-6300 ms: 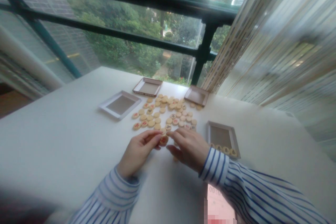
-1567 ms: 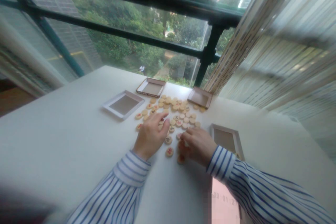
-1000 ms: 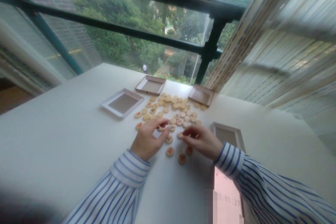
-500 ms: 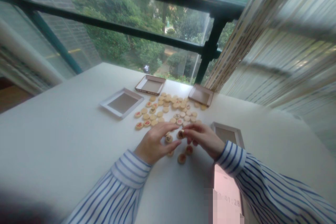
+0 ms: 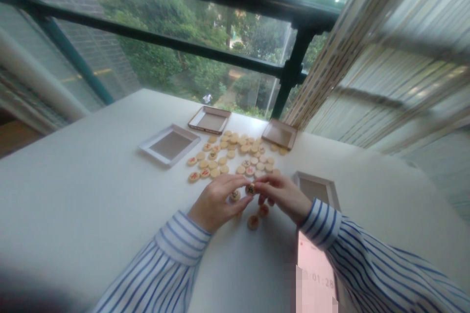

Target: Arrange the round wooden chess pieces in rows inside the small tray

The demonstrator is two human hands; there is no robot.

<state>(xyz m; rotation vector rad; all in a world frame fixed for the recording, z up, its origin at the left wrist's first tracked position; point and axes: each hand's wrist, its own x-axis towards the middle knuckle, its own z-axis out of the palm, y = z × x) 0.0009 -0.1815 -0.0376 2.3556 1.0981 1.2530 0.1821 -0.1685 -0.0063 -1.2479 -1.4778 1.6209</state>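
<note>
A round wooden xiangqi piece [image 5: 250, 189] with a black character is between my two hands above the near side of the scattered pieces. My right hand [image 5: 284, 196] pinches its right edge with thumb and fingertips. From the other side, the thumb and forefinger of my left hand [image 5: 215, 201] close on the same piece. Inside the curve of my left hand lies another black-marked piece [image 5: 234, 195]. Two red-marked pieces, one farther [image 5: 263, 211] and one nearer [image 5: 253, 222], sit just below the hands. Part of another piece is hidden by my left thumb.
Many xiangqi pieces [image 5: 214, 164] spread over the white table [image 5: 110, 171] beyond my hands, some stacked. Shallow box trays stand around them: left [image 5: 165, 162], back [image 5: 205, 129], back right [image 5: 281, 143] and right [image 5: 336, 195]. A phone [image 5: 314, 266] showing a timer lies by my right forearm.
My left thumb and forefinger have drawn closer together onto the piece in my right hand. The piece has tilted, so its black character shows more clearly.
</note>
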